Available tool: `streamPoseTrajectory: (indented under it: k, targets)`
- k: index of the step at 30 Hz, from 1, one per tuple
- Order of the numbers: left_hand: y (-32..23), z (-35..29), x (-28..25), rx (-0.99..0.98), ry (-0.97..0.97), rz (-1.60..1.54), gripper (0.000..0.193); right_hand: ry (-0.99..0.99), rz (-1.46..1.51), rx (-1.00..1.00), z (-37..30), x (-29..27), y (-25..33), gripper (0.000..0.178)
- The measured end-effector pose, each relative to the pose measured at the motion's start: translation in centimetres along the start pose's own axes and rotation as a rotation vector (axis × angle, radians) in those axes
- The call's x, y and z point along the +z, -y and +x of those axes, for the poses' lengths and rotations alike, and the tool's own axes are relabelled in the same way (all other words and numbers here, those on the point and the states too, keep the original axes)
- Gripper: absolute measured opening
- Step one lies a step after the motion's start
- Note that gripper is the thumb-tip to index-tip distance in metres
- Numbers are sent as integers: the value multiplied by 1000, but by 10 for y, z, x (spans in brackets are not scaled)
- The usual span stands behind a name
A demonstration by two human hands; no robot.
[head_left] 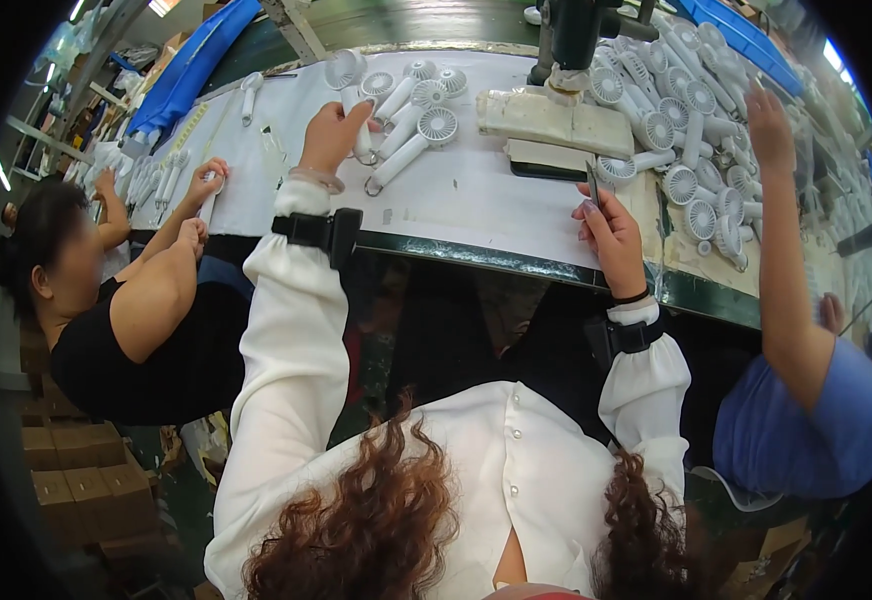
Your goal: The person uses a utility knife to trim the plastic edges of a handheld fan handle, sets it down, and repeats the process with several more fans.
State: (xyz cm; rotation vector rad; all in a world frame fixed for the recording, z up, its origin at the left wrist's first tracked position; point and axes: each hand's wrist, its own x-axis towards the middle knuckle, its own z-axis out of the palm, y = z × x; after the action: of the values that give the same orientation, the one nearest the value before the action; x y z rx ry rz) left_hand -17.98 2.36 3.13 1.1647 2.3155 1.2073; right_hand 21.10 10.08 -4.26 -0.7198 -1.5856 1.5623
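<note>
My left hand (pixel 332 138) is closed around the handle of a white handheld fan (pixel 344 70) at the far left of a small group. Right beside it on the white table covering lie several more handheld fans (pixel 438 125), their round grilles mostly pointing away from me. My right hand (pixel 612 240) is raised over the table's near edge, fingers pinched on a slim dark pointed tool (pixel 594 184); whether it is a pair of tweezers is too small to tell. Just beyond that hand is a dark flat pad with a pale top (pixel 548 160).
A big heap of white fans (pixel 696 120) covers the table's right side. A dark green press-like machine (pixel 574 35) stands behind a pale wrapped block (pixel 556 122). One co-worker (pixel 136 300) sits at left holding a white part; another's arm (pixel 781 230) reaches in at right.
</note>
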Motion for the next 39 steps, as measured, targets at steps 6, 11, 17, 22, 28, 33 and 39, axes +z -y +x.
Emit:
streamPoseTrajectory:
  k: [6,11,17,22,28,33,39]
  targets:
    - [-47,-70,16,-39,394,-643,28,44,-101,31,2,-3,1,26]
    - [-58,-101,64,-133,526,-1029,27,125,82,112,-4,30,31,21]
    - [-59,-111,94,-145,613,-1150,23,244,174,154,-9,45,31,19]
    - [-41,-110,121,335,526,-738,27,115,-27,-44,7,31,-9,21]
    - [-51,-119,134,546,414,-156,31,-64,-17,86,11,2,7,24]
    - [-42,-117,145,466,413,-402,29,-28,26,21,4,-2,-1,25]
    - [-45,-124,137,602,457,-193,30,-11,55,-14,2,-6,-2,26]
